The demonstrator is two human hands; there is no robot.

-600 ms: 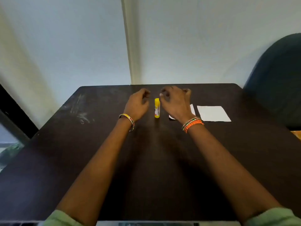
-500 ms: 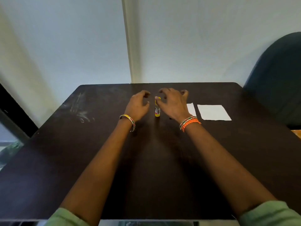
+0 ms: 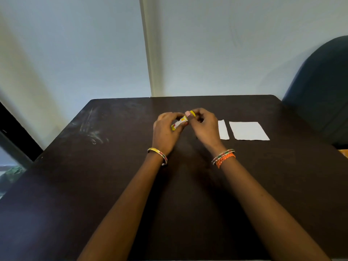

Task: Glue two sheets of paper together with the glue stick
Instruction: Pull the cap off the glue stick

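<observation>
2 hands raised just above the dark counter (image 3: 113,185), meeting over its far middle. Left hand (image 3: 165,132) wrapped around the yellow glue stick (image 3: 179,123), tilted, base low toward the left. Right hand (image 3: 204,127) pinching the yellow cap (image 3: 192,113) at the stick's upper end, fingers (image 3: 188,113) closed on it. 2 white sheets flat on the counter, right of the glue stick: a narrow strip (image 3: 223,129) partly hidden by the right hand, a wider sheet (image 3: 248,131) just beyond it, slightly apart. Bracelets on both wrists.

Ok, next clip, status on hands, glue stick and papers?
Left hand grips glue stick body, right hand pinches its cap end. Two paper sheets flat on table, untouched. Nothing in the way.
</observation>
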